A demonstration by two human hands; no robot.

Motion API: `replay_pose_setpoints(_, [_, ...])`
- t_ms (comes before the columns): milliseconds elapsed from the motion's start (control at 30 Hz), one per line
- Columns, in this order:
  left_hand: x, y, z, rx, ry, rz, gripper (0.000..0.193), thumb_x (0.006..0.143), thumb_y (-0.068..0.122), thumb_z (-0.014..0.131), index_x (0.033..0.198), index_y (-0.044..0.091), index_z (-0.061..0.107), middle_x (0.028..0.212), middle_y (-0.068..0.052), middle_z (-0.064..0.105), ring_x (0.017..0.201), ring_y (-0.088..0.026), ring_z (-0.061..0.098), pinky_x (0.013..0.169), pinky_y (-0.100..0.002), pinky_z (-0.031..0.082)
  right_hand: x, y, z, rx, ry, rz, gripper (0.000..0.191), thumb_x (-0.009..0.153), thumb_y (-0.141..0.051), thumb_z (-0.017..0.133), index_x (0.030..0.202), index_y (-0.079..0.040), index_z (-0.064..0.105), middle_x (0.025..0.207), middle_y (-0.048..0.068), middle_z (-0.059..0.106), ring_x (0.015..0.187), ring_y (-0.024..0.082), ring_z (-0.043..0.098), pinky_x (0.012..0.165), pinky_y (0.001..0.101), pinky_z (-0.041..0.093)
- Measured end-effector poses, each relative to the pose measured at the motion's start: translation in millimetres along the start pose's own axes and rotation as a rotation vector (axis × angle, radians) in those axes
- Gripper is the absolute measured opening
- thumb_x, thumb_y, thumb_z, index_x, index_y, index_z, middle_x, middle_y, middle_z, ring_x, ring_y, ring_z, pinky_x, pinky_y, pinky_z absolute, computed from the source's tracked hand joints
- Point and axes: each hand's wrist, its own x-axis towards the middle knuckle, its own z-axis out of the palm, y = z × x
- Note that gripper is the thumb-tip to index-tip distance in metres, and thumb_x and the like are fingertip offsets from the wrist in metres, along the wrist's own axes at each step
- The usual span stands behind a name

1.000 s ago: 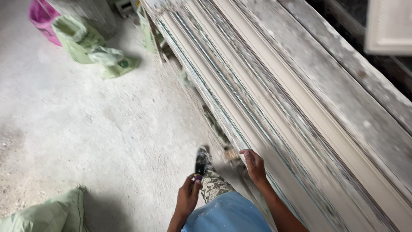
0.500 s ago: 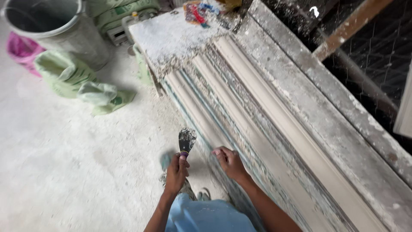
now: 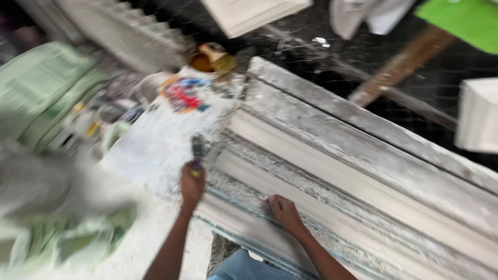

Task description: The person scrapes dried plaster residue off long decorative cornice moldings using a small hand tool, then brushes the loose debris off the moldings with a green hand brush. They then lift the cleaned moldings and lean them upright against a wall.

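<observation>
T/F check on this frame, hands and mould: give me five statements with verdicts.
1. The left hand holds a scraper with its blade pointing away from the person. True.
2. The right hand is raised in the air, touching nothing. False: it rests on the long plaster mould.
3. Both hands grip the scraper together. False: only the left hand holds it; the right is apart, on the mould.
4. The mould is crusted with white plaster. True.
5. A plaster-covered board lies beside the end of the mould, left of it in the picture. True.
</observation>
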Motion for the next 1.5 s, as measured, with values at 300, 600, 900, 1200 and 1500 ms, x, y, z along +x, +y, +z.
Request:
replay_pose_setpoints(300, [182.3,-8.5,13.0,0.699,-0.117,-0.145,0.049,0.097,0.042,0.064,0.141,0.022,0.062,0.131,-0.025,0.057,0.122,-0.046,0.053,0.094,-0.067,0.046,29.7,-15.5,-67.0,0.199,0.341,0.031,0.05,0.099,-0.038,0.061,0.139,-0.01,0.056,0.13,0.01,0.067,0.12,0.022,0.064,0.102,0.038,0.052])
replay_pose_setpoints(600, [221.7,127.7,137.7,-0.072,-0.387,0.38,0.063,0.1,0.016,0.059,0.151,-0.011,0.035,0.151,-0.035,0.04,0.143,-0.047,0.041,0.122,-0.053,0.034,105.5,-134.9,-361.5,-0.284,1.154,-0.179,0.06,0.107,-0.043,0.048,0.151,-0.002,0.043,0.152,0.022,0.046,0.142,0.034,0.046,0.118,0.0472,0.038])
replay_pose_setpoints(900, [158.0,306.7,116.6,-0.335,-0.9,0.496,0.054,0.102,0.026,0.052,0.151,0.009,0.042,0.137,-0.017,0.056,0.124,-0.029,0.06,0.089,-0.042,0.057,141.2,-255.8,-486.4,0.038,1.044,-0.111,0.045,0.092,-0.049,0.063,0.117,-0.011,0.059,0.115,0.01,0.068,0.102,0.026,0.071,0.086,0.0427,0.066])
replay_pose_setpoints(1200, [125.3,289.3,103.4,-0.662,-0.845,0.539,0.061,0.102,0.028,0.061,0.153,0.002,0.04,0.142,-0.024,0.051,0.131,-0.033,0.056,0.105,-0.044,0.049,59.0,-165.5,-420.5,-0.075,0.668,-0.304,0.029,0.105,-0.026,0.066,0.125,-0.007,0.057,0.112,0.003,0.059,0.104,0.015,0.058,0.088,0.0316,0.053])
replay_pose_setpoints(1500, [-29.2,78.8,109.0,-0.128,-1.508,0.046,0.059,0.096,0.057,0.053,0.101,0.001,0.07,0.073,-0.02,0.069,0.066,-0.032,0.068,0.064,-0.051,0.052,-3.0,10.7,-56.6,-0.002,0.074,0.166,0.039,0.097,-0.024,0.069,0.134,-0.011,0.067,0.117,0.014,0.078,0.101,0.022,0.07,0.086,0.0396,0.059])
